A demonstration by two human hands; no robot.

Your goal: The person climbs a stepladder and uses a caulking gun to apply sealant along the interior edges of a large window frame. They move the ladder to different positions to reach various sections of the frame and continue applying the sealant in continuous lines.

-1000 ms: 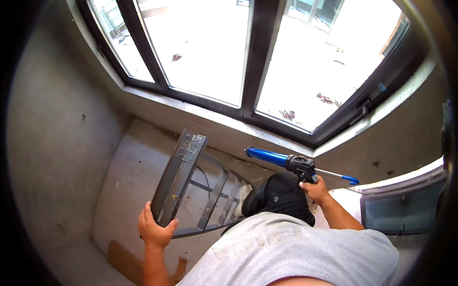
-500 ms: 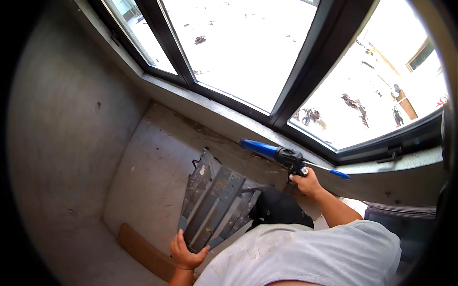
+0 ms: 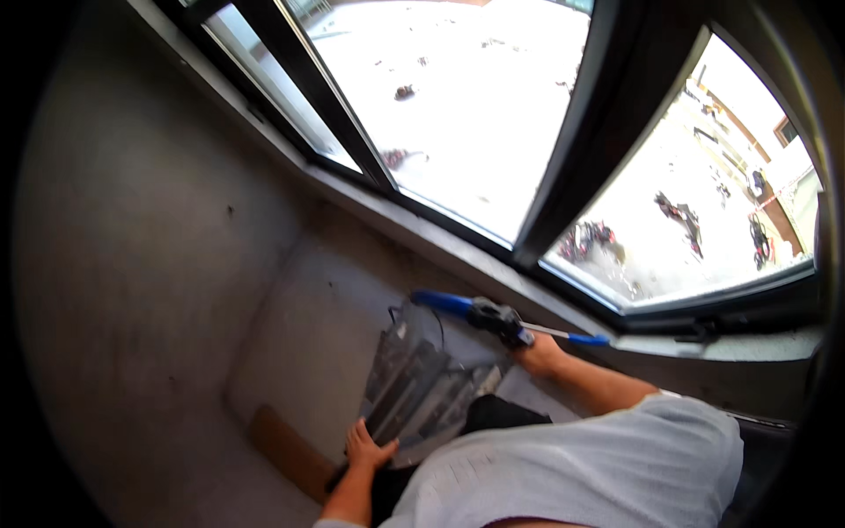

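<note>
My right hand (image 3: 539, 355) is closed round the handle of a caulking gun (image 3: 447, 304). The gun has a blue barrel, a black body and a thin rod with a blue end. Its barrel points left, above the far end of a worn grey metal stepladder (image 3: 412, 387) that is blurred by motion. At the ladder's near end, my left hand (image 3: 368, 451) grips the edge, thumb on one side and fingers on the other. Part of that grip is hidden by the hand itself.
Dark-framed windows (image 3: 537, 238) run along the far side above a narrow pale sill (image 3: 440, 231). A bare grey wall (image 3: 150, 246) rises on the left. One brown board (image 3: 286, 447) lies on the floor left of the ladder.
The view has shifted and blurred. My right hand and the caulking gun have come lower and left, with the barrel nearer the ladder's far end. My left hand stays at the ladder.
</note>
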